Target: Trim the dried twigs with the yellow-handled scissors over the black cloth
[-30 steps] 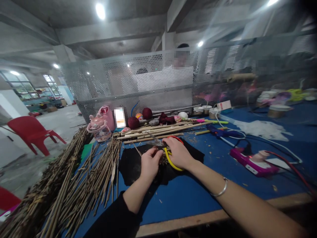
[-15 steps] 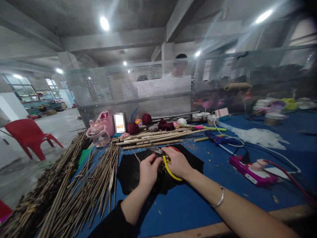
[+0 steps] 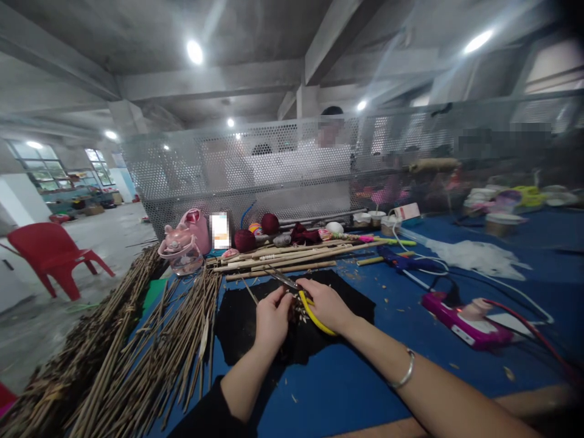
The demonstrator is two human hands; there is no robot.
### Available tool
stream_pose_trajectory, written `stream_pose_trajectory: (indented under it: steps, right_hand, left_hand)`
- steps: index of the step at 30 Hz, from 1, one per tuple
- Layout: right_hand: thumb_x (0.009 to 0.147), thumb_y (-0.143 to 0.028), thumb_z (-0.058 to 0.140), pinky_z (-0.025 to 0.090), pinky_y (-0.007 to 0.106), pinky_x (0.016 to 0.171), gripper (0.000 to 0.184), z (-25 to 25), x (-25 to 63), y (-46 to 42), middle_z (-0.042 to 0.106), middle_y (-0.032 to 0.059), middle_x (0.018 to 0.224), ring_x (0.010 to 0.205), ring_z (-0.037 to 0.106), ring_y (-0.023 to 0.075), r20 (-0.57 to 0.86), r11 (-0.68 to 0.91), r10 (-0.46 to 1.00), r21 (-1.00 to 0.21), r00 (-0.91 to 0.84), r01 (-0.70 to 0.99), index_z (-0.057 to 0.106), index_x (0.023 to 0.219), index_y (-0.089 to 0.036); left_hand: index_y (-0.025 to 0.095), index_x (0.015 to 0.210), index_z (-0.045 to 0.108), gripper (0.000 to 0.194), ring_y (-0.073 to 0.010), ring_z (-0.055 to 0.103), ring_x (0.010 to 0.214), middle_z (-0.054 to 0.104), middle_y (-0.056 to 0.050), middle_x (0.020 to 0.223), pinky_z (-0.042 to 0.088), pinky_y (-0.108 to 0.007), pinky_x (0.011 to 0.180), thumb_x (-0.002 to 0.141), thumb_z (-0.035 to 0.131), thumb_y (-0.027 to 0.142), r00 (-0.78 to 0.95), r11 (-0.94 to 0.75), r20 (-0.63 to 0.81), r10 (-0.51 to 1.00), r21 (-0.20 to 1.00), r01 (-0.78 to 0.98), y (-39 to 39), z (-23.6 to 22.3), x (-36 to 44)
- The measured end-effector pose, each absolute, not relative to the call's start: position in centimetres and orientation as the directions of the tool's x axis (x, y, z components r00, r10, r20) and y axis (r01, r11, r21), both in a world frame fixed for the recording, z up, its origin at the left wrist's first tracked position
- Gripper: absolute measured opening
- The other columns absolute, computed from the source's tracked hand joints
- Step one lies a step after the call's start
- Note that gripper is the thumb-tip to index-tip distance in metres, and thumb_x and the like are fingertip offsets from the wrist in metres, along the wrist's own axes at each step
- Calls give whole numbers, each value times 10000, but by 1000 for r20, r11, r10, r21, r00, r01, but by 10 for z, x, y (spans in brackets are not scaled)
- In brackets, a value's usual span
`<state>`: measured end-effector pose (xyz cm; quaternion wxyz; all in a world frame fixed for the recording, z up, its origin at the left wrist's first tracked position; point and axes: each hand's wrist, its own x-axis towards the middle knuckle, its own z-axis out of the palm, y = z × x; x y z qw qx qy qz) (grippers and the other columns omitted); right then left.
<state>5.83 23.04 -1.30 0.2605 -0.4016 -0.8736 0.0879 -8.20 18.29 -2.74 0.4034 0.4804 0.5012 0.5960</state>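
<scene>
My right hand (image 3: 326, 305) grips scissors with yellow-coated handles (image 3: 314, 316); their metal blades (image 3: 283, 278) point up and to the left. Close beside it, my left hand (image 3: 272, 319) is closed with thumb and fingers pinched together. A thin brown stick (image 3: 250, 292) runs out from its far side. Both hands are above a black cloth (image 3: 237, 325) lying on the blue tabletop (image 3: 314, 398). Small pale scraps (image 3: 300, 313) are scattered on the cloth between the hands. My fingers hide part of the stick.
A pile of thin dry sticks (image 3: 177, 340) spreads at the left. Behind the cloth lie longer pale rods (image 3: 292, 258) and dark red yarn balls (image 3: 270, 223). At the right are a purple power strip (image 3: 465, 322), cables and a blue glue gun (image 3: 401, 260). A perforated metal screen (image 3: 182, 173) stands behind.
The red part of the scissors' handles seen before is now hidden by my right hand. More pale scraps show on the cloth between my hands. The view has shifted slightly.
</scene>
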Motion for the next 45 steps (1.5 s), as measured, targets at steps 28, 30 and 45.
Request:
stream_pose_trajectory:
  steps: [28,30,45]
  right_hand:
    - [764,-229,487,403,258,726,322,-16,61,235,560,69,960,815,533,157,412,708,706,-417,-576,570,495,1083,-184]
    - [767,-237,487,402,249,712,281,-16,62,234,576,58,935,805,539,156,420,713,701,-427,-577,556,515,1043,-197]
    - [771,-283,489,391,251,710,317,-10,63,234,591,56,958,843,547,169,400,716,698,-357,-594,600,496,1080,-211]
  left_hand:
    - [124,672,570,316,-97,528,542,574,-12,611,465,-239,572,684,584,439,-66,-82,68,996,968,-236,181,-27,-73]
    - [128,698,574,301,-96,524,544,574,-9,619,464,-236,572,697,574,429,-69,-91,77,995,968,-232,180,-26,-73]
    - [132,791,613,252,-92,518,551,577,-4,635,443,-202,539,699,584,364,-152,-102,76,985,981,-167,179,-24,-77]
